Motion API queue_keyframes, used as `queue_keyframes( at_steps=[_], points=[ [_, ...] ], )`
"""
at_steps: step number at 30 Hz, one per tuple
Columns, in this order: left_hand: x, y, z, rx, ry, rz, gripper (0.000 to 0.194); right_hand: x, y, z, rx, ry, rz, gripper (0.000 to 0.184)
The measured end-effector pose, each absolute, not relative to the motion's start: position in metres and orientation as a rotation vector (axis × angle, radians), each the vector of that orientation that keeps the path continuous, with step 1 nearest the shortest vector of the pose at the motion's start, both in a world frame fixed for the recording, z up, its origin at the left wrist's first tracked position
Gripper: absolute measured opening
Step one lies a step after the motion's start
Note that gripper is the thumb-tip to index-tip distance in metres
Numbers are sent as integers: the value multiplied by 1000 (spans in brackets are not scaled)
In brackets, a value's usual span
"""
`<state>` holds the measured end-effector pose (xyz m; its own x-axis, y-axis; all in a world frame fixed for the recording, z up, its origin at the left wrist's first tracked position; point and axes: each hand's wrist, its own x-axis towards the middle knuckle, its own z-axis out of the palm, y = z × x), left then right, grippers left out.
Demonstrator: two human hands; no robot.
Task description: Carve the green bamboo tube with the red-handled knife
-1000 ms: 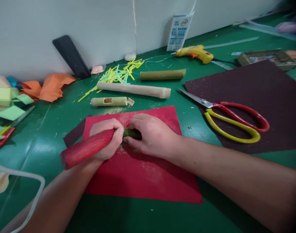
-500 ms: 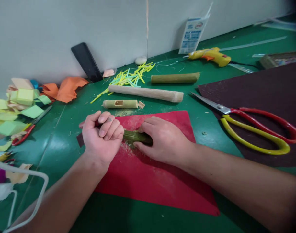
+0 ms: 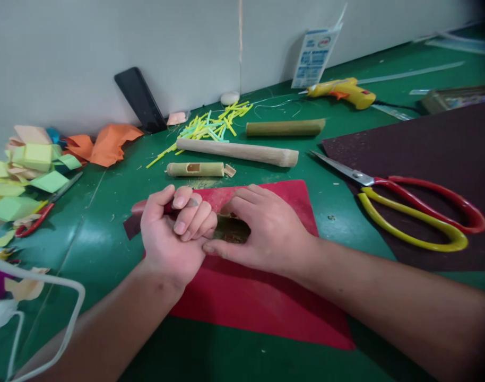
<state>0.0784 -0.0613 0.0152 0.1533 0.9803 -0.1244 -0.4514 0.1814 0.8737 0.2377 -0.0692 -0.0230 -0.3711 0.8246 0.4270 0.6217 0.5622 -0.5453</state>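
My left hand [image 3: 174, 233] is turned palm up, its fingers curled round a tool with a dark red handle [image 3: 137, 209]. A bit of grey metal shows between the fingers, but most of the tool is hidden. My right hand [image 3: 266, 228] grips a green bamboo piece [image 3: 232, 231] from above, thumb on the near side. The bamboo lies over a red sheet [image 3: 266, 307], with its left end behind my left hand. My right thumb tip is against or very near the left palm.
Beyond the hands lie a bamboo tube with a cut slot [image 3: 206, 170], a pale bamboo stick [image 3: 238, 152], a green bamboo tube [image 3: 284, 128] and yellow straw pieces [image 3: 226, 119]. Large scissors [image 3: 370, 180] are at right, a glue gun [image 3: 341, 94] behind. Folded papers [image 3: 35, 159] sit left.
My left hand has slid right along the bamboo with the tool, closing the gap to my right hand. My right hand keeps its hold on the bamboo. The view has shifted slightly.
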Motion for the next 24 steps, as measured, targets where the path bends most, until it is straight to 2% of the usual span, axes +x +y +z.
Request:
queue_keyframes(
  at_steps=[5,12,19,24],
  points=[
    [86,-66,14,821,790,1147,41,236,-70,-23,-1026,-2071,397,56],
    [86,-69,15,846,689,1062,43,239,-72,-26,-908,-2110,371,45],
    [82,-68,18,911,690,1029,48,239,-73,-21,-861,-2145,374,42],
    [80,-68,17,819,589,1002,43,240,-74,-21,-813,-2135,355,39]
  ],
)
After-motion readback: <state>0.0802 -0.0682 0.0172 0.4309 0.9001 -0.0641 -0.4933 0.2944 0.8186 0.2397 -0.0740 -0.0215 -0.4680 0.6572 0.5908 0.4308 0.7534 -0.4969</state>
